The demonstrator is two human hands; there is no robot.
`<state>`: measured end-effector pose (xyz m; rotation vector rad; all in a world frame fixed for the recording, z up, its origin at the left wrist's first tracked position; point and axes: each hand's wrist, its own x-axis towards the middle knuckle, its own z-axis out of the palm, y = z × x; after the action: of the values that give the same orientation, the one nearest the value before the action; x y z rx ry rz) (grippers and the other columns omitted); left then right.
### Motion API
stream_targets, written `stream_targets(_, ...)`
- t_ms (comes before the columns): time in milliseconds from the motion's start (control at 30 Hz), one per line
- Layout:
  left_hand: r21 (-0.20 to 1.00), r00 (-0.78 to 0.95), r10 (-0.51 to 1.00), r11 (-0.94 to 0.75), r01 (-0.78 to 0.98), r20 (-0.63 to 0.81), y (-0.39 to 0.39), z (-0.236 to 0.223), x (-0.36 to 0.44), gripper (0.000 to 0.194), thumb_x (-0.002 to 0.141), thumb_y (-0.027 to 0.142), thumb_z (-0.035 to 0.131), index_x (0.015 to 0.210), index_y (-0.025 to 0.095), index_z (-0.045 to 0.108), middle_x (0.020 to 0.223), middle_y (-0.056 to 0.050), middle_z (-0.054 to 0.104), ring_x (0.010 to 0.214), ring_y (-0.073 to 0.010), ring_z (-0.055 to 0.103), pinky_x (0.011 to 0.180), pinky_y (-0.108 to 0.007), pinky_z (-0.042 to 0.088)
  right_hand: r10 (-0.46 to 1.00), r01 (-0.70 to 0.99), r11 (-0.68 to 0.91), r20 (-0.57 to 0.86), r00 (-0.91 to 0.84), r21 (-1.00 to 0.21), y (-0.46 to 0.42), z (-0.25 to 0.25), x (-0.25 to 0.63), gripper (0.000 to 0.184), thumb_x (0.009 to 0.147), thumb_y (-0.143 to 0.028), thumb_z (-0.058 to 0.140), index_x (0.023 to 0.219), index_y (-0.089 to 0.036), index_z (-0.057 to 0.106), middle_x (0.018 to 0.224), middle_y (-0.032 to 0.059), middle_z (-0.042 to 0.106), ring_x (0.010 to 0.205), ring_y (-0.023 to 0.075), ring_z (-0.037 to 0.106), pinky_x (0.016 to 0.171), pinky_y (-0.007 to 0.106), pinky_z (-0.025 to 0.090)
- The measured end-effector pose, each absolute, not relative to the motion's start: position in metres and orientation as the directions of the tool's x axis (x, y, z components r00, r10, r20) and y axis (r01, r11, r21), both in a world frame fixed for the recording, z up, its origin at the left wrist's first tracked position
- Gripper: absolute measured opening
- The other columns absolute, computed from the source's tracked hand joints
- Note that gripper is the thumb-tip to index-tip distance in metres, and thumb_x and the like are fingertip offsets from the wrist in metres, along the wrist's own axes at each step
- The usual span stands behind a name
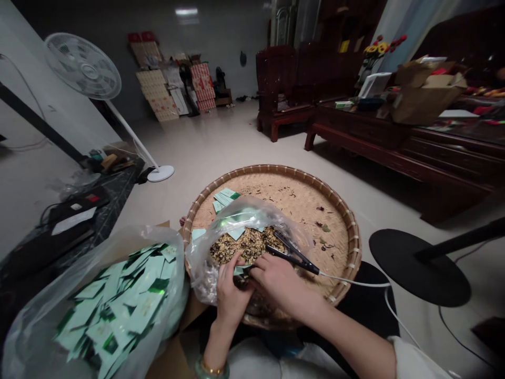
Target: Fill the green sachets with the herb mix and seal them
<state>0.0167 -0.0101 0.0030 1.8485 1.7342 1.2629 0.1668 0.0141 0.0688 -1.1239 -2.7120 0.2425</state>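
green foil sachet [239,270], pinched by our left hand [231,290]; our right hand [278,281] grips corded black tongs [292,257] just beside, over tea [240,245] in a clear bag [201,268].

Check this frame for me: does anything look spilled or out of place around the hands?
Dark dried leaf bits lie scattered across the woven bamboo tray, outside the clear plastic bag that holds the loose dried mix. They look spilled, though they are too small to identify exactly.
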Motion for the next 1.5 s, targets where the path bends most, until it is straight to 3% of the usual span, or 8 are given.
stream_targets(167, 0.863, -0.123, 0.973, -0.112, 0.492, 0.196, -0.008, 0.009, 0.014, 0.046, 0.063, 0.019, 0.07, 0.109, 0.019, 0.064, 0.105, -0.008, 0.069, 0.097, -0.0246, 0.062, 0.09, -0.04, 0.047, 0.74, 0.685, 0.656, 0.093, -0.666, -0.319, 0.022, 0.068, 0.176, 0.014, 0.087, -0.014, 0.052, 0.085, -0.015, 0.066, 0.084, 0.0064, 0.064, 0.08, 0.0178, 0.056, 0.067, 0.027, 0.04)
stream_targets(333, 0.985, -0.056, 0.997, 0.064, 0.162, -0.055, -0.004, 0.019, 0.01, 0.03, 0.066, 0.037, 0.07, 0.086, 0.014, 0.071, 0.081, -0.007, 0.073, 0.075, -0.0213, 0.065, 0.071, -0.031, 0.052, 0.77, 0.494, 0.556, 0.19, -0.609, -0.668, 0.031, 0.067, 0.189, 0.018, 0.084, -0.011, 0.053, 0.097, -0.018, 0.064, 0.092, 0.006, 0.066, 0.085, 0.0162, 0.059, 0.075, 0.026, 0.043)
stream_targets(533, 0.959, -0.132, 0.966, 0.194, -0.205, -0.224, -0.004, 0.018, 0.024, 0.038, 0.063, 0.046, 0.073, 0.078, 0.012, 0.07, 0.063, -0.002, 0.068, 0.056, -0.0145, 0.06, 0.056, -0.023, 0.048, 0.942, 0.126, 0.095, 0.048, -0.331, -0.987, 0.039, 0.045, 0.184, 0.036, 0.076, -0.023, 0.061, 0.112, -0.016, 0.058, 0.074, -0.0001, 0.062, 0.061, 0.0111, 0.056, 0.054, 0.021, 0.044)
stream_targets(700, 0.968, -0.228, 0.951, 0.168, -0.187, -0.209, -0.003, 0.016, 0.029, 0.034, 0.062, 0.044, 0.075, 0.071, 0.012, 0.069, 0.059, 0.001, 0.065, 0.054, -0.0112, 0.055, 0.053, -0.02, 0.044, 0.95, 0.031, -0.085, -0.09, -0.3, -0.996, 0.047, 0.023, 0.181, 0.031, 0.073, -0.043, 0.063, 0.061, -0.014, 0.059, 0.052, -0.0036, 0.051, 0.045, 0.0074, 0.043, 0.042, 0.019, 0.035)
stream_targets(967, 0.979, -0.223, 0.955, 0.179, -0.097, -0.197, -0.004, 0.02, 0.031, 0.034, 0.061, 0.045, 0.073, 0.067, 0.013, 0.066, 0.052, 0.003, 0.06, 0.05, -0.0112, 0.053, 0.049, -0.019, 0.04, 0.969, 0.141, 0.043, 0.007, -0.245, -0.989, 0.05, 0.025, 0.175, 0.026, 0.074, -0.039, 0.063, 0.085, -0.016, 0.065, 0.069, -0.0006, 0.06, 0.056, 0.011, 0.051, 0.051, 0.022, 0.041)
stream_targets(1100, 0.969, -0.086, 0.966, 0.239, -0.065, -0.244, -0.005, 0.021, 0.035, 0.036, 0.055, 0.034, 0.079, 0.082, 0.014, 0.067, 0.063, 0.001, 0.066, 0.057, -0.0142, 0.059, 0.056, -0.022, 0.046, 0.96, 0.229, 0.179, 0.119, -0.253, -0.957, 0.052, 0.024, 0.169, 0.017, 0.071, -0.03, 0.067, 0.063, -0.015, 0.066, 0.064, 0.0004, 0.062, 0.063, 0.013, 0.054, 0.059, 0.023, 0.041)
stream_targets(1267, 0.951, 0.015, 0.954, 0.297, 0.085, -0.299, -0.005, 0.021, 0.03, 0.025, 0.057, 0.029, 0.076, 0.073, 0.011, 0.068, 0.056, 0.001, 0.063, 0.051, -0.0125, 0.054, 0.051, -0.022, 0.041, 0.956, 0.19, 0.131, 0.073, -0.286, -0.973, 0.058, 0.025, 0.176, 0.026, 0.074, -0.039, 0.067, 0.065, -0.014, 0.07, 0.058, -0.0003, 0.062, 0.054, 0.0116, 0.051, 0.051, 0.021, 0.036)
stream_targets(1500, 0.945, 0.06, 0.961, 0.253, 0.207, -0.27, -0.005, 0.022, 0.031, 0.023, 0.053, 0.023, 0.078, 0.069, 0.012, 0.066, 0.057, 0.001, 0.064, 0.053, -0.0131, 0.055, 0.051, -0.021, 0.041, 0.909, 0.481, 0.355, 0.177, -0.377, -0.802, 0.059, 0.038, 0.174, 0.03, 0.073, -0.039, 0.072, 0.057, -0.015, 0.064, 0.054, -0.0028, 0.057, 0.054, 0.0093, 0.046, 0.053, 0.02, 0.029)
